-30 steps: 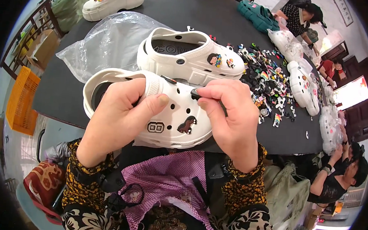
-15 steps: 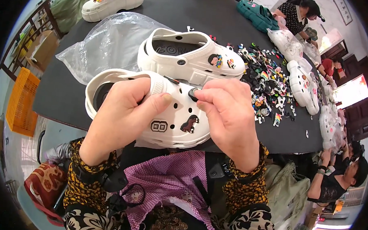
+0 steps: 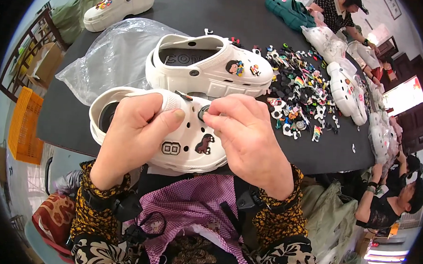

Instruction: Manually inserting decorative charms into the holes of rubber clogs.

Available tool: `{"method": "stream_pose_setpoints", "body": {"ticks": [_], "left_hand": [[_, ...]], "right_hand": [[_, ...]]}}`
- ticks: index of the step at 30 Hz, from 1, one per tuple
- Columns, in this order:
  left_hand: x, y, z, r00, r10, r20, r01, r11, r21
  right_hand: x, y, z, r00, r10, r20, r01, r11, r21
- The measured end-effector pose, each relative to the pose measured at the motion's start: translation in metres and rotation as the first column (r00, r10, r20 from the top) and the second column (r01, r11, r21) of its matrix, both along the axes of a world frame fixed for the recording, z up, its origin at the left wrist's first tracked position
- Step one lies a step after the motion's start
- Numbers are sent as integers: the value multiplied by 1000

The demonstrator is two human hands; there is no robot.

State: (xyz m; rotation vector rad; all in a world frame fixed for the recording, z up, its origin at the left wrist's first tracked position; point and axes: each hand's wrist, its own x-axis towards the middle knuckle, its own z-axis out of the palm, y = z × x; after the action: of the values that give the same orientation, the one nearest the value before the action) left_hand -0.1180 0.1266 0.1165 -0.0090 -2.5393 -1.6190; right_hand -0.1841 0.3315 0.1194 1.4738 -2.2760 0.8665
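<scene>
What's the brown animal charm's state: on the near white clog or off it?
On: the brown animal charm lies flat against the near white clog; the right hand pinches a different, dark charm.

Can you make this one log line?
Left hand: gripping nearest white clog | Right hand: at dark charm on clog's top | Nearby: second white clog, charm pile

Dark charm (image 3: 203,113) now closer to left thumb (image 3: 172,119); right fingers (image 3: 227,106) shifted leftward with it.

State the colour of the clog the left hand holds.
The clog in the left hand is white, best seen in the head view.
</scene>
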Motion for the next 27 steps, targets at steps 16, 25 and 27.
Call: {"method": "stream_pose_setpoints", "body": {"ticks": [16,25,27], "left_hand": [[-1,2,2,1000,-12,-22,17,964,266],[-1,-2,2,999,-48,-20,52,964,262],[0,-2,3,999,-43,-5,43,966,255]], "right_hand": [[4,7,22,997,-56,-60,53,998,-39],[8,3,19,956,-60,-286,55,998,-25],[15,0,15,945,-54,-323,67,997,30]]}}
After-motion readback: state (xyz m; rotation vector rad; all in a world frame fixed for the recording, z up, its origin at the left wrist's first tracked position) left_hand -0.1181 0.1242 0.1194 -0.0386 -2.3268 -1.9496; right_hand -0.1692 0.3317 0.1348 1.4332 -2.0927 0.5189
